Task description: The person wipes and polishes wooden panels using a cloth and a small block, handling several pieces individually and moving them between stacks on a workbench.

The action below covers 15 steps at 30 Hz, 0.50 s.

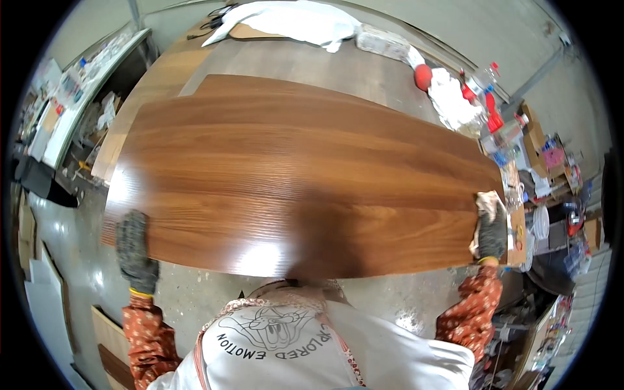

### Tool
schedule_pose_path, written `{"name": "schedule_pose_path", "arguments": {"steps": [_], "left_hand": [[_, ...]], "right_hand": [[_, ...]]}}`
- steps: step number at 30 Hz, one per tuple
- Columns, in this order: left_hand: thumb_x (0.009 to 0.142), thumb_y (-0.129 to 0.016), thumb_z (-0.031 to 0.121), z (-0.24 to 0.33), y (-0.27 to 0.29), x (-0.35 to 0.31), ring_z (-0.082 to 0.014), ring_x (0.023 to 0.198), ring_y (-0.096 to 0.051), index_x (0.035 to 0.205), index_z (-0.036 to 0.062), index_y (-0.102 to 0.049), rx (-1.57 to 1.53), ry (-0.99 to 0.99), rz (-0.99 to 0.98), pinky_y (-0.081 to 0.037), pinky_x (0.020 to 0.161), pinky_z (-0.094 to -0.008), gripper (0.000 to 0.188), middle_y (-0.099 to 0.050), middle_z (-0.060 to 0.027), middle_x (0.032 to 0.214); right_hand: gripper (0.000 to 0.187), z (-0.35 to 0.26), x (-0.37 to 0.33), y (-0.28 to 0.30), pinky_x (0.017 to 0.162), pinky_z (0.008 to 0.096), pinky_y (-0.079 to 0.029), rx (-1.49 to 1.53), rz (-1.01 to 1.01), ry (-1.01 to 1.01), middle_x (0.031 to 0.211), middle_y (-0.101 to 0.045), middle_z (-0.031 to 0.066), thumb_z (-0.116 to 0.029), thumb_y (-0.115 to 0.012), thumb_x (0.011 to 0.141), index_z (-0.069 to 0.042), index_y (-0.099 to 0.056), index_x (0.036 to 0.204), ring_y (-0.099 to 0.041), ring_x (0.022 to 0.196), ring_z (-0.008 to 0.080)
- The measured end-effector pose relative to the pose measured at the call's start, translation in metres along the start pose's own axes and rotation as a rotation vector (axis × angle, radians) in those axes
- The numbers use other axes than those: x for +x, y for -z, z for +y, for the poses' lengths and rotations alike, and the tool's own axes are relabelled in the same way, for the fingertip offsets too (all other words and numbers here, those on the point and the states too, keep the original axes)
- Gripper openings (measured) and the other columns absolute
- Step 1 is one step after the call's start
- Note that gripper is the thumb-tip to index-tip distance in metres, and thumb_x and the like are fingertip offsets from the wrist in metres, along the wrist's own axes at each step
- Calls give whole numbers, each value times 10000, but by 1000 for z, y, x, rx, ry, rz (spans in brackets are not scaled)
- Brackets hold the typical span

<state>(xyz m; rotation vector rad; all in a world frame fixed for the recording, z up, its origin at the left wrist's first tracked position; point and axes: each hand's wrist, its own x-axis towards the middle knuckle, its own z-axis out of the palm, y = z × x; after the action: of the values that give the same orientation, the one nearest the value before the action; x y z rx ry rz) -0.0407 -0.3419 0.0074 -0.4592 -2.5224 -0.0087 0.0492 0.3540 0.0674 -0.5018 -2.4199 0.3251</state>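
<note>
A large brown wood-grain board lies in front of me on the workbench, its glossy face up. My left hand, in a dark grey knit glove, rests at the board's near left corner with its fingers stretched forward. At the right end, my right hand wears the same kind of glove and presses a crumpled pale cloth against the board. Part of that cloth is hidden under the fingers. Patterned orange-brown sleeves cover both forearms.
White cloth lies along the bench's far side, beside a plastic-wrapped block. A red ball-like object, white rags and plastic bottles crowd the far right. At left stands a cluttered side table; panels lean below.
</note>
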Motion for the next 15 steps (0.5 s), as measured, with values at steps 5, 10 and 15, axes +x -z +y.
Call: {"name": "schedule_pose_path", "arguments": {"steps": [5,10,15], "left_hand": [[821,-472,51,-67,-4,-13,-330,1269,-451,1358,67,-467,160,189,0,-308,1085,-449,538,-492,-149,1365],[828,-501,69,-68,-1,-14,-350,1253,-464,1317,31,-506,73,216,76,-340,1060,-444,490,-506,-165,1345],[810,-544,179,-43,4,2,-345,1242,-474,1298,37,-523,56,248,94,-329,1061,-446,509,-513,-171,1336]], "right_hand": [[507,93,110,-42,771,357,-488,142,93,-327,990,-665,114,-435,-585,888,-4,-577,1155,-628,872,234],[538,-81,135,-138,914,384,-435,-221,-286,-119,1198,-573,221,-448,-485,926,-55,-504,1293,-554,1108,324],[470,-187,119,-167,963,333,-406,115,-470,215,1240,-593,154,-287,-551,930,-61,-482,1337,-562,1134,245]]}}
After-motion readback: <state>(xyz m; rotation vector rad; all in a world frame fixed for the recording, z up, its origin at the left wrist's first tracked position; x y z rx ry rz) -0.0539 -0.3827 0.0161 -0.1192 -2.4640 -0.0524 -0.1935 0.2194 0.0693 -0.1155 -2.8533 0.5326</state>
